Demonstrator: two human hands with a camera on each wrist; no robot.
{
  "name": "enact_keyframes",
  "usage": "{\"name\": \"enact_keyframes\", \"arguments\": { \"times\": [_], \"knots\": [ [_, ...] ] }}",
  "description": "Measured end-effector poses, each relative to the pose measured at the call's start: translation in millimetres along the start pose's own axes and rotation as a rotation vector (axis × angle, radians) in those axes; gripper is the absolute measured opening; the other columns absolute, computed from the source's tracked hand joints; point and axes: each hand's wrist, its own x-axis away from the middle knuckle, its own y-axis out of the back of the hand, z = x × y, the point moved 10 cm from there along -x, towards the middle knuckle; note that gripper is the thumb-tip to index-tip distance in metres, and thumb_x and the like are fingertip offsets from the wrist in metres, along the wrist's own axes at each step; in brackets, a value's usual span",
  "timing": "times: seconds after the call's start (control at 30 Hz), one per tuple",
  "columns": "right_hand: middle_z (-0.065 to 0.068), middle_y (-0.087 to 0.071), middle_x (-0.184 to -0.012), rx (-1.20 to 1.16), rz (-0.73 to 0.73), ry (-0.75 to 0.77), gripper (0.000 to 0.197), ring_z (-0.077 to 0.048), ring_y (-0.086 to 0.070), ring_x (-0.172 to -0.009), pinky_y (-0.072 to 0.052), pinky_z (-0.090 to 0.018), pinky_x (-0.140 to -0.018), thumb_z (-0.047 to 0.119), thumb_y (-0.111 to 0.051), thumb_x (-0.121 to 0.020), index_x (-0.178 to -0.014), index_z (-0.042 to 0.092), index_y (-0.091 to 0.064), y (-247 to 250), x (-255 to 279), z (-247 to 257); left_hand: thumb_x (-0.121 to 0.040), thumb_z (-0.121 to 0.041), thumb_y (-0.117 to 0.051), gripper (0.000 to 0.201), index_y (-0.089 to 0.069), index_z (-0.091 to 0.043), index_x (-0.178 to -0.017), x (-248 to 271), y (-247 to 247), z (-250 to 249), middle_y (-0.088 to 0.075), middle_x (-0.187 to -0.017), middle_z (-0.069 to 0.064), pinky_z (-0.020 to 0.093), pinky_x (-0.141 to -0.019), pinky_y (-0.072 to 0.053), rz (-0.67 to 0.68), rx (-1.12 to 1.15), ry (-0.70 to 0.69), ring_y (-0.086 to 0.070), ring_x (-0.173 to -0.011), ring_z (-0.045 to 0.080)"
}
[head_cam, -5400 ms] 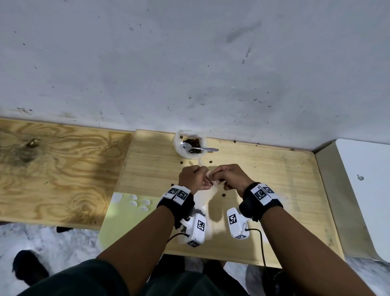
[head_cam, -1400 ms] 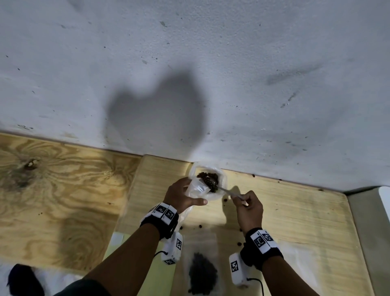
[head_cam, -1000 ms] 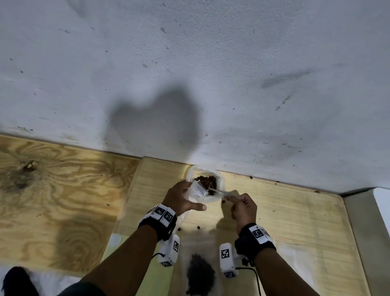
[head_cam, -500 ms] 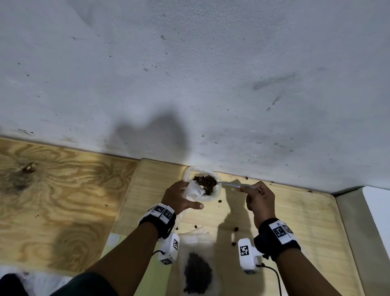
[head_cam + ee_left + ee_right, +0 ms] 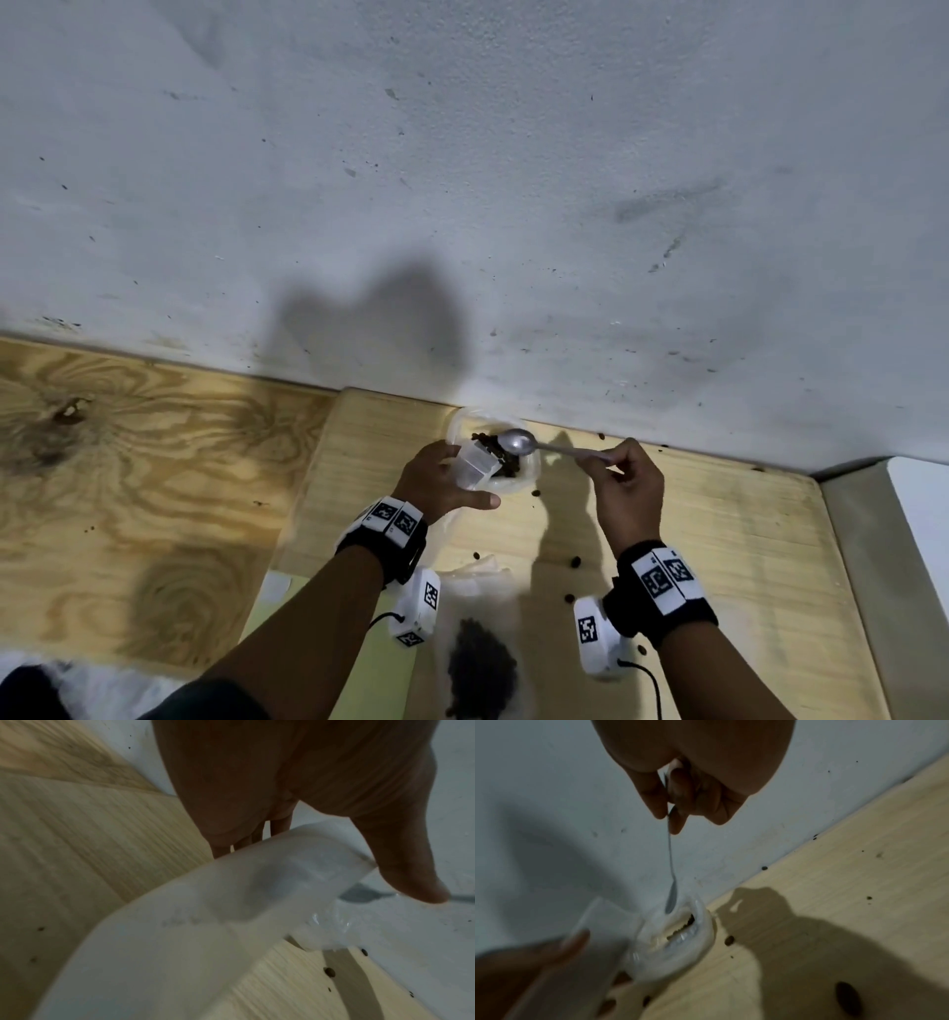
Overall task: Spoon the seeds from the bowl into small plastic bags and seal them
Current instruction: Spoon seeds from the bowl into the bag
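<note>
On my left hand [image 5: 440,483] side I see a black wrist strap [image 5: 381,545] topped by a white band printed with two black square code markers. Under that wrist hangs a white camera block [image 5: 418,606] carrying more square markers, and a thin black cable [image 5: 380,619] loops off it. My right hand [image 5: 624,488] has the same kit: black strap [image 5: 662,596], white marker band, white block [image 5: 595,637] below the strap, black cable [image 5: 649,683] trailing. Both forearms are bare. Dark clothing [image 5: 205,701] shows below the left forearm.
</note>
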Motion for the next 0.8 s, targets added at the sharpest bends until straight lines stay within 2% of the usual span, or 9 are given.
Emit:
{"name": "enact_keyframes", "arguments": {
  "times": [0.07,0.13,0.2,0.27,0.43,0.57,0.67,0.73,0.8],
  "knots": [
    [-0.012,-0.061,-0.069,0.053,-0.031,0.033,0.029,-0.020,-0.048,-0.058,-0.039,-0.027,-0.055,0.003,-0.073,-0.082,-0.066,0.014,-0.051,-1.7,5.6,3.5,-0.040,-0.052,-0.093,0.104,-0.050,-0.023,-0.130,-4.2,0.3,-1.7,-0.058,-0.130,-0.008,0.030,-0.091,-0.049,0.012,0.005,-0.003,-0.056,-0.109,0.010],
    [0.000,-0.051,-0.058,0.126,0.004,0.076,0.030,-0.008,-0.039,-0.045,-0.032,-0.018,-0.045,0.003,-0.071,-0.084,-0.066,0.013,-0.049,-14.1,12.8,5.7,-0.045,-0.048,-0.094,0.099,-0.051,-0.022,-0.130,-6.9,-0.8,-4.8,-0.057,-0.125,-0.012,0.028,-0.088,-0.047,0.029,-0.004,-0.015,-0.054,-0.106,0.009],
    [0.006,-0.045,-0.049,0.219,0.025,0.114,0.033,-0.008,-0.033,-0.036,-0.031,-0.022,-0.042,0.008,-0.070,-0.086,-0.066,0.020,-0.046,-24.1,14.7,1.0,-0.051,-0.040,-0.094,0.095,-0.050,-0.018,-0.133,-9.4,-1.0,-5.3,-0.053,-0.125,-0.011,0.024,-0.086,-0.042,0.027,-0.006,-0.015,-0.048,-0.105,0.008],
    [0.006,-0.043,-0.044,0.291,0.010,0.130,0.034,-0.011,-0.034,-0.035,-0.033,-0.026,-0.044,0.014,-0.069,-0.086,-0.068,0.025,-0.043,-27.4,14.1,-3.8,-0.050,-0.043,-0.094,0.097,-0.050,-0.017,-0.133,-11.0,0.2,-3.3,-0.054,-0.132,-0.005,0.023,-0.087,-0.041,0.012,-0.020,-0.023,-0.048,-0.105,0.007],
    [0.003,-0.041,-0.043,0.375,-0.023,0.151,0.028,-0.020,-0.036,-0.039,-0.042,-0.032,-0.046,0.023,-0.065,-0.089,-0.072,0.021,-0.043,-28.5,20.8,-8.7,-0.047,-0.045,-0.094,0.107,-0.045,-0.016,-0.138,-6.4,3.5,4.8,-0.052,-0.136,-0.002,0.024,-0.092,-0.044,-0.014,-0.035,-0.023,-0.049,-0.109,0.008],
    [-0.009,-0.056,-0.053,0.298,-0.027,0.049,0.033,-0.017,-0.036,-0.039,-0.037,-0.028,-0.046,0.021,-0.067,-0.089,-0.069,0.021,-0.041,-28.5,26.5,-35.2,-0.040,-0.049,-0.095,0.115,-0.044,-0.018,-0.138,-4.4,1.2,4.5,-0.052,-0.138,-0.003,0.032,-0.100,-0.049,0.008,-0.041,-0.041,-0.054,-0.118,0.013],
    [-0.015,-0.066,-0.071,0.188,-0.062,-0.069,0.033,-0.010,-0.036,-0.042,-0.035,-0.025,-0.046,0.012,-0.071,-0.086,-0.067,0.012,-0.044,-27.2,33.7,-50.5,-0.043,-0.043,-0.096,0.110,-0.046,-0.017,-0.138,-4.0,-0.6,2.1,-0.051,-0.139,-0.003,0.028,-0.098,-0.049,0.015,-0.041,-0.074,-0.054,-0.117,0.012],
    [-0.013,-0.060,-0.068,0.131,-0.071,-0.107,0.035,-0.007,-0.037,-0.046,-0.033,-0.018,-0.047,0.009,-0.072,-0.085,-0.065,0.011,-0.043,-27.9,38.9,-55.9,-0.046,-0.039,-0.096,0.107,-0.046,-0.017,-0.138,-4.6,-2.3,2.1,-0.050,-0.138,-0.004,0.023,-0.095,-0.047,0.016,-0.032,-0.088,-0.052,-0.113,0.009],
    [-0.005,-0.050,-0.062,0.101,-0.072,-0.128,0.037,-0.008,-0.038,-0.052,-0.032,-0.018,-0.050,0.006,-0.072,-0.084,-0.063,0.012,-0.042,-28.9,43.4,-59.1,-0.046,-0.038,-0.096,0.108,-0.045,-0.016,-0.138,-4.8,-2.5,2.1,-0.050,-0.137,-0.005,0.021,-0.094,-0.045,0.009,-0.015,-0.095,-0.049,-0.111,0.006]
  ]
}}
